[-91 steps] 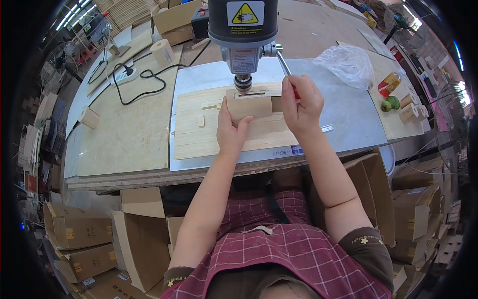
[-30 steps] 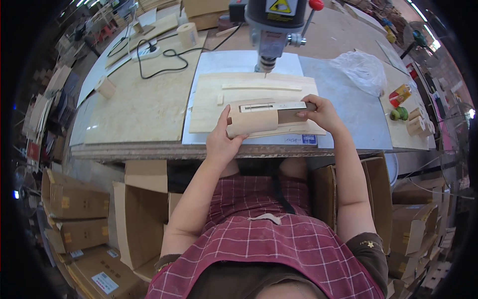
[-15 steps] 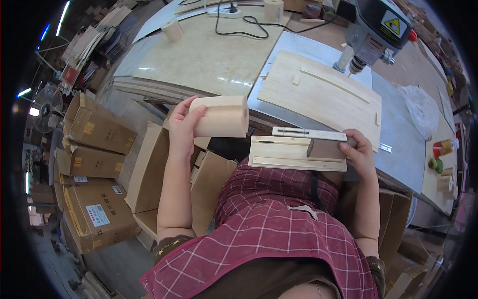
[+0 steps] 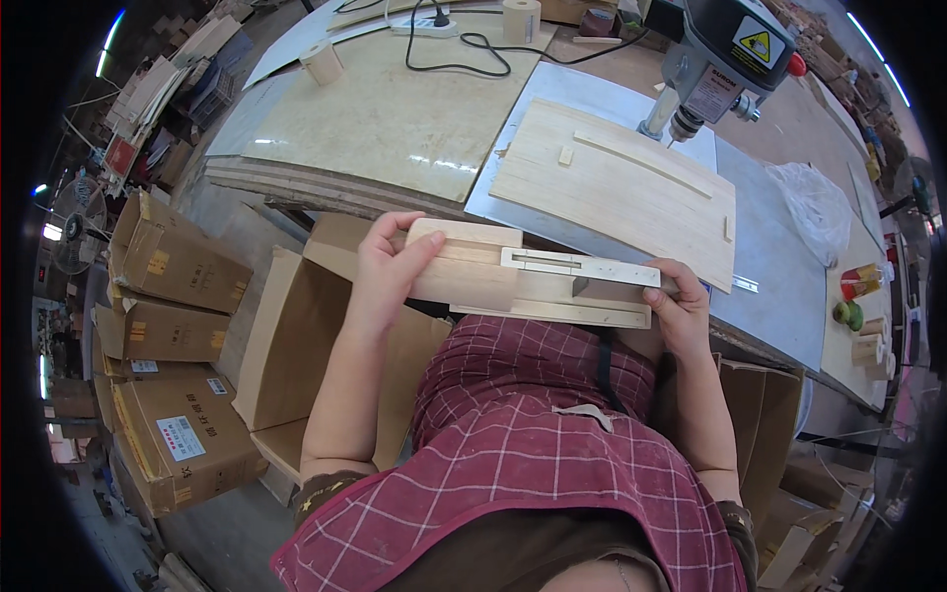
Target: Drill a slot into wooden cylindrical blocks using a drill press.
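Observation:
My left hand [image 4: 387, 271] is wrapped around a pale wooden cylinder [image 4: 464, 281], thumb on top near a lengthwise groove. The cylinder lies sideways on the left part of a small wooden jig [image 4: 587, 316] above my lap. My right hand [image 4: 683, 308] grips the jig's right end, thumb in front. Along the jig runs a light slotted strip [image 4: 626, 273], its left end overlapping the cylinder's right end, in line with the groove. Under the strip, a grey-brown block [image 4: 614, 292] shows partly. Whether the strip touches the cylinder, I cannot tell.
Beyond my hands, a bench drill press [image 4: 725, 59] stands over a wooden board [image 4: 612, 168] with glued strips. Another cylinder [image 4: 322, 63] and a power strip [image 4: 424, 27] sit on the worktable. Cardboard boxes [image 4: 182, 434] crowd the left; a plastic bag [image 4: 814, 212] lies right.
My left hand has brought the cylinder rightward and down onto the jig, so it meets the strip's left end. My right hand still holds the jig. The whole view has shifted slightly.

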`<action>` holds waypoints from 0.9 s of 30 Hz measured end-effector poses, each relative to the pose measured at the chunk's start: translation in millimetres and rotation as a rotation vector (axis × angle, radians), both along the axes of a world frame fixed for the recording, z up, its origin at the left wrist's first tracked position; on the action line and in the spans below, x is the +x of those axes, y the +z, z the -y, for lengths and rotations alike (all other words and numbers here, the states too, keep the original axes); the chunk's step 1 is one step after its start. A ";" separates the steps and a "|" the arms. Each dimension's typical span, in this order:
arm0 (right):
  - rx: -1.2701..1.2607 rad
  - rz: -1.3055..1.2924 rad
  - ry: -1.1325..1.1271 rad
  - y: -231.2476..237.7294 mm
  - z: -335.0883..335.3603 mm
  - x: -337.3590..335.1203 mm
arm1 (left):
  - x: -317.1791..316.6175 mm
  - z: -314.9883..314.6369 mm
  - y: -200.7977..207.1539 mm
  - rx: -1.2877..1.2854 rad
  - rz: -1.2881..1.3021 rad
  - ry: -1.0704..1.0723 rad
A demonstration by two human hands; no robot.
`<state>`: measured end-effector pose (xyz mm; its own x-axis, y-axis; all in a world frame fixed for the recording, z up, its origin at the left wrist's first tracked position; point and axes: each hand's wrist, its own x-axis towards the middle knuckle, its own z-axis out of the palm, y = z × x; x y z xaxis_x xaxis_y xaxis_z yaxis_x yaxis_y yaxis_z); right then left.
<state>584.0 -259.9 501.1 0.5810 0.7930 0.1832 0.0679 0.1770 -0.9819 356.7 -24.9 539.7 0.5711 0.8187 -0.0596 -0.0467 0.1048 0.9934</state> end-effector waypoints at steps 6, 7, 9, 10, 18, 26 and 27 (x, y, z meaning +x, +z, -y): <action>-0.055 0.130 -0.051 1.4 -1.1 -1.8 | 29.9 28.1 -15.5 -0.340 0.134 -0.261; -0.042 0.109 -0.069 -2.6 0.8 3.7 | 35.8 30.1 -18.0 -0.348 0.182 -0.280; -0.043 0.118 -0.099 -2.7 5.0 9.6 | 41.9 24.5 -17.2 -0.415 0.253 -0.450; -0.044 0.118 -0.114 -1.4 7.6 13.2 | 50.9 28.0 -17.2 -0.414 0.257 -0.473; -0.067 0.180 -0.288 3.8 13.7 73.6 | 142.1 21.4 -13.3 0.073 0.113 -0.595; -0.384 0.595 -0.556 -16.3 13.1 126.9 | 221.8 18.6 -68.9 0.251 0.045 -0.443; -0.493 0.799 -0.626 -7.9 13.3 125.0 | 225.6 22.8 -70.4 0.367 0.033 -0.386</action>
<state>709.0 -273.2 493.2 0.7580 0.4919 0.4283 0.6490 -0.5036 -0.5702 582.3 -47.7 469.4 0.8317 0.5125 0.2138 -0.1049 -0.2332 0.9668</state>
